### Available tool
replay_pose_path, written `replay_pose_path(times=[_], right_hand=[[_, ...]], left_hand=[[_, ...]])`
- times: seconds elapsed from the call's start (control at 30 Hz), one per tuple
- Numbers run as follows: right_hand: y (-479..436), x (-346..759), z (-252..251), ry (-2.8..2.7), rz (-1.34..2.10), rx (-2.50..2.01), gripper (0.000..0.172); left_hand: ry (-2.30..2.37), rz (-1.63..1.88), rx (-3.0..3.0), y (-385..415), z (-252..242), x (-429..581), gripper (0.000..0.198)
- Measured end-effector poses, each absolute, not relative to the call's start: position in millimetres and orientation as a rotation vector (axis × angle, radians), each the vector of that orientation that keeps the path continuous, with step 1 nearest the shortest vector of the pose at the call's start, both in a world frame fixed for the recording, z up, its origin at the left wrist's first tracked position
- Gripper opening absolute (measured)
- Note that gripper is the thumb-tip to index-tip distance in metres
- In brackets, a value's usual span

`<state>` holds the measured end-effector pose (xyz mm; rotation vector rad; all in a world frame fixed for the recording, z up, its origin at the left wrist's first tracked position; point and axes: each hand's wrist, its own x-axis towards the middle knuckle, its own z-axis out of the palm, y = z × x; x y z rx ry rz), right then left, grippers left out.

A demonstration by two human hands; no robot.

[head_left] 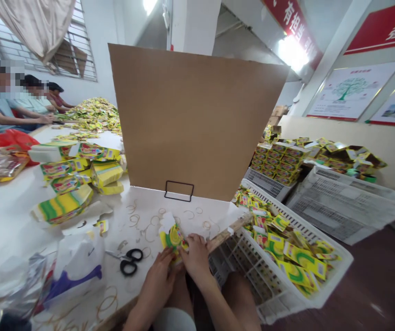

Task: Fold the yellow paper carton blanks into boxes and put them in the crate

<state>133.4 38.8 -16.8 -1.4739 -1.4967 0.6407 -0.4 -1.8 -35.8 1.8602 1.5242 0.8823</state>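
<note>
At the table's near edge, my left hand (163,272) and my right hand (196,258) meet at a small yellow and green printed carton (174,236). White flaps stand up at its far end. My left fingers are closed on the near left side of the carton. From the right, the fingers of my right hand curl over it, hiding part of it. Black-handled scissors (131,262) lie left of my left hand. Thin rubber bands (134,219) are scattered beyond the carton.
A tall brown cardboard sheet (197,124) stands across the table in front. Flattened cartons (64,204) are stacked at left. On the right, a white plastic crate (335,276) holds many yellow packets (301,255). More crates and stacked boxes (276,163) stand behind. Other people sit at far left.
</note>
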Motion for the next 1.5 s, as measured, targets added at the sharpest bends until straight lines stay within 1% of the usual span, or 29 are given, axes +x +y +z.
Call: replay_pose_path(times=[0.1, 0.2, 0.27, 0.33, 0.4, 0.47, 0.57, 0.63, 0.77, 0.83, 0.93, 1.0, 1.07, 1.17, 1.27, 1.3, 1.4, 1.43, 1.5], right_hand=[[44, 124, -16, -1.488, 0.636, -1.498, 0.018], [44, 129, -13, -1.412, 0.741, -1.445, 0.015], [40, 134, -12, -1.329, 0.872, -1.357, 0.023], [31, 138, -11, -1.230, 1.030, -1.257, 0.036], [19, 140, -11, -1.150, 1.181, -1.180, 0.046], [7, 140, -12, -1.063, 1.337, -1.095, 0.050], [-7, 139, -11, -0.860, 1.534, -0.921, 0.047], [-12, 140, -10, -0.749, 1.594, -0.830, 0.045], [-16, 146, -5, -0.718, 1.633, -0.775, 0.037], [-18, 150, -2, -0.744, 1.598, -0.798, 0.035], [-20, 152, -1, -0.883, 1.482, -0.890, 0.036], [-23, 151, -1, -1.024, 1.407, -0.980, 0.037], [-25, 150, -2, -1.129, 1.301, -1.083, 0.038], [-28, 149, -5, -1.180, 1.110, -1.210, 0.040], [-30, 155, -3, -1.258, 1.020, -1.242, 0.037], [-30, 158, -1, -1.298, 1.020, -1.214, 0.038], [-30, 167, 10, -1.367, 1.122, -1.027, 0.055], [-30, 171, 14, -1.372, 1.170, -0.970, 0.056], [-31, 177, 22, -1.396, 1.247, -0.915, 0.047]], left_hand=[[1.512, 0.878, 1.833, -4, -34, -2, 0.038], [1.457, 0.988, 1.719, -4, -30, -3, 0.033], [1.410, 1.117, 1.594, -3, -24, -4, 0.035], [1.319, 1.269, 1.376, -3, -16, -5, 0.045], [1.136, 1.349, 1.112, -4, -7, -4, 0.054], [0.934, 1.325, 0.898, -7, 1, -2, 0.055], [0.753, 1.216, 0.742, -15, 9, 4, 0.053], [0.701, 1.166, 0.721, -18, 11, 7, 0.054], [0.569, 1.162, 0.789, -20, 9, 9, 0.055], [0.524, 1.166, 0.812, -19, 8, 10, 0.051], [0.592, 1.198, 0.811, -17, 6, 12, 0.041], [0.703, 1.229, 0.802, -15, 4, 14, 0.038], [0.809, 1.222, 0.831, -14, 3, 16, 0.043], [0.964, 1.227, 0.966, -15, 5, 19, 0.058], [1.031, 1.260, 1.122, -20, 13, 19, 0.070], [1.004, 1.244, 1.159, -21, 15, 19, 0.070], [0.835, 1.125, 1.217, -23, 19, 15, 0.067], [0.786, 1.083, 1.229, -23, 19, 13, 0.066], [0.702, 1.024, 1.252, -22, 16, 10, 0.062]])
